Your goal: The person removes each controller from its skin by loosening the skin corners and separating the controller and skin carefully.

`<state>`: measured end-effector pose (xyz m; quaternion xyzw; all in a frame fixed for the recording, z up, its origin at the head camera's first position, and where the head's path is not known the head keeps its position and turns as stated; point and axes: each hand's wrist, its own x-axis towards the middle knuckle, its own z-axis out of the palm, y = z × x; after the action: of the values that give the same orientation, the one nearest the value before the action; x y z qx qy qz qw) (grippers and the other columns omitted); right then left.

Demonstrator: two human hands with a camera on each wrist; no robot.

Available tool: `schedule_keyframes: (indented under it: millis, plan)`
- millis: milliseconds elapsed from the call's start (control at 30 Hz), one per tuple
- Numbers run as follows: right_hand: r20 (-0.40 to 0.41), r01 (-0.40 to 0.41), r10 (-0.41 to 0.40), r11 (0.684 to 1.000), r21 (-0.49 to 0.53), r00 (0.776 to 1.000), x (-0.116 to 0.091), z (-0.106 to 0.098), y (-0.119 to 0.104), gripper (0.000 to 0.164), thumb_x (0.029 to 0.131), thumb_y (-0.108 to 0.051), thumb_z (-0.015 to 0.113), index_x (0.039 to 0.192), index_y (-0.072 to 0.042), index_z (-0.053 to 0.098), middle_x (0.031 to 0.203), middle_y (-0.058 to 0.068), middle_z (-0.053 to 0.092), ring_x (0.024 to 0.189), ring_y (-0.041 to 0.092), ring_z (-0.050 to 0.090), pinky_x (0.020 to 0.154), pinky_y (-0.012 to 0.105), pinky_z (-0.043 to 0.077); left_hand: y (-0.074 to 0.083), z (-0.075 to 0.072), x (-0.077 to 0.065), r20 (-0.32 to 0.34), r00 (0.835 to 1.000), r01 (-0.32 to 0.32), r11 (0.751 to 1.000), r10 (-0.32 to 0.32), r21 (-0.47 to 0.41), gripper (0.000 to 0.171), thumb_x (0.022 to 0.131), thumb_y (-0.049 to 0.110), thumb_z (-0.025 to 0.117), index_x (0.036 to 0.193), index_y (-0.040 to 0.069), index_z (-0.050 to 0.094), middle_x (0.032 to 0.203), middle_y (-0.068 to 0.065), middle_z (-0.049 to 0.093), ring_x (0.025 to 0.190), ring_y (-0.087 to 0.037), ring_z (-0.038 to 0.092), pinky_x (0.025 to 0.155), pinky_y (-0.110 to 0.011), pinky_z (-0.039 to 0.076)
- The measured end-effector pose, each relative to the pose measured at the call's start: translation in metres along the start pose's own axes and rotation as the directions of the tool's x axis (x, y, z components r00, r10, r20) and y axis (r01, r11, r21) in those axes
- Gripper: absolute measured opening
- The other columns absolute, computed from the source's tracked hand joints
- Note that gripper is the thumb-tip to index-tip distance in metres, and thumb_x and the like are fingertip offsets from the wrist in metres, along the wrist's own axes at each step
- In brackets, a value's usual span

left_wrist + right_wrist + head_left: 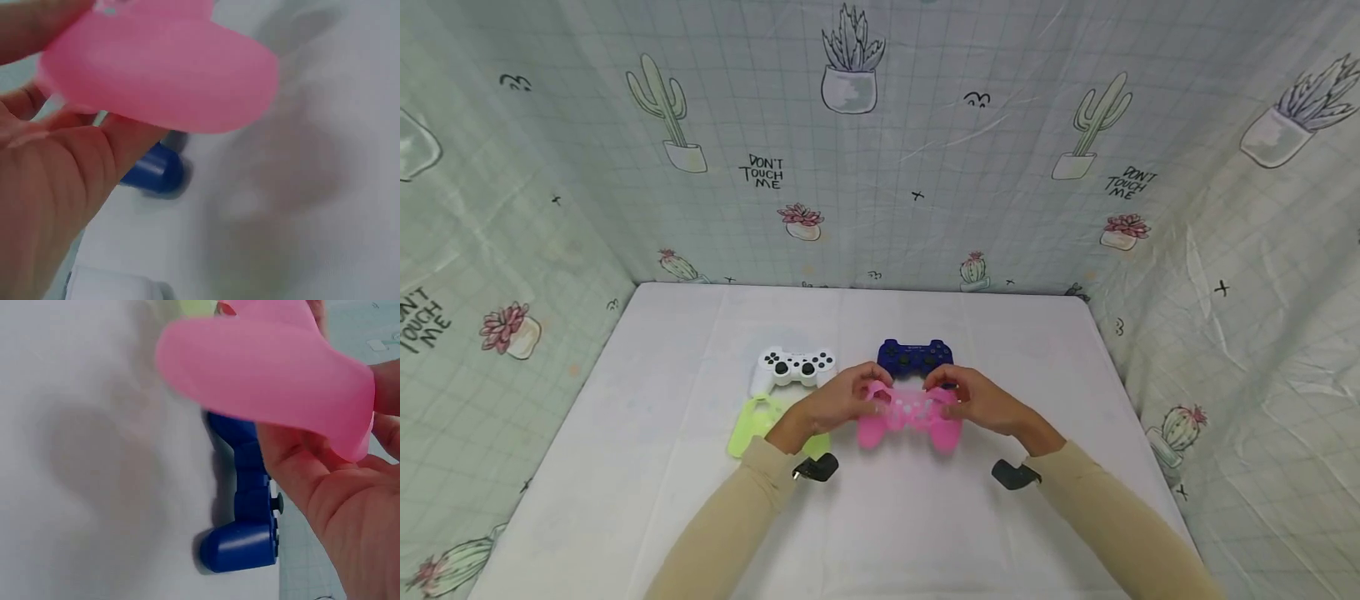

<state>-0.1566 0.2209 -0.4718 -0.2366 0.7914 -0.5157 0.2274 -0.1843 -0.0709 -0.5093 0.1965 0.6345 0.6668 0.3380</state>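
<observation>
Both hands hold a pink silicone controller cover (910, 410) raised over the table, its two grip ends pointing toward the person. My left hand (848, 392) pinches its left shoulder between thumb and fingers. At the opposite shoulder, my right hand (976, 398) grips it the same way. In the wrist views the cover (169, 69) looks soft and hollow, with its shadow on the tabletop. Just beyond it lies a dark blue game controller (914, 357), its near part hidden by the cover and hands; its side shows in the right wrist view.
A white game controller (794, 367) lies at the back left. In front of it is a yellow-green silicone cover (748, 427), partly behind the left forearm. The white table (647, 400) is enclosed by hanging cloth (917, 158) with cactus prints.
</observation>
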Motion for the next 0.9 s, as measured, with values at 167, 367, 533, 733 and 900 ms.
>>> schedule_keyframes:
  millis: [167,367,533,733,900]
  plan:
    - [-0.061,-0.053,0.061,0.991,0.120,0.996,-0.005,0.003,0.008,0.030,0.098,-0.001,0.065,0.127,0.007,0.061,0.134,0.029,0.056,0.075,0.007,0.067,0.084,0.025,0.061,-0.004,-0.002,-0.004,-0.043,0.996,0.079,0.990,-0.075,0.117,0.047,0.094,0.004,0.072,0.136,-0.004,0.053,0.137,-0.018,0.062,0.104,-0.017,0.068,0.082,-0.032,0.059]
    - [-0.203,-0.124,0.169,0.968,0.217,0.964,-0.009,0.008,0.019,0.030,0.096,-0.004,0.067,0.124,0.005,0.065,0.132,0.026,0.060,0.081,0.008,0.072,0.079,0.027,0.061,-0.004,-0.002,-0.008,-0.115,0.987,0.128,0.975,-0.108,0.184,0.051,0.093,0.005,0.075,0.141,-0.003,0.057,0.138,-0.020,0.063,0.090,-0.016,0.070,0.073,-0.036,0.063]
    - [-0.287,-0.173,0.253,0.945,0.276,0.924,-0.009,0.016,0.028,0.028,0.095,-0.003,0.067,0.122,0.006,0.068,0.130,0.022,0.064,0.084,0.009,0.070,0.075,0.028,0.060,-0.006,-0.002,-0.010,-0.161,0.982,0.135,0.965,-0.100,0.224,0.053,0.091,0.008,0.078,0.140,-0.001,0.060,0.140,-0.018,0.063,0.099,-0.019,0.071,0.083,-0.036,0.063]
    - [-0.298,-0.203,0.310,0.918,0.342,0.903,-0.010,0.023,0.034,0.029,0.099,-0.006,0.066,0.123,0.010,0.066,0.125,0.023,0.068,0.089,0.013,0.068,0.077,0.027,0.060,-0.012,-0.002,-0.010,-0.171,0.983,0.118,0.958,-0.074,0.261,0.052,0.092,0.008,0.077,0.140,-0.001,0.061,0.144,-0.020,0.062,0.120,-0.027,0.066,0.088,-0.032,0.061]
    - [-0.252,-0.214,0.318,0.906,0.365,0.914,-0.013,0.024,0.039,0.037,0.096,-0.005,0.069,0.129,0.010,0.062,0.126,0.017,0.070,0.093,0.010,0.068,0.079,0.027,0.059,-0.020,0.002,-0.007,-0.203,0.976,0.129,0.959,-0.079,0.251,0.048,0.096,0.010,0.071,0.142,0.000,0.060,0.144,-0.021,0.061,0.100,-0.016,0.070,0.083,-0.032,0.062]
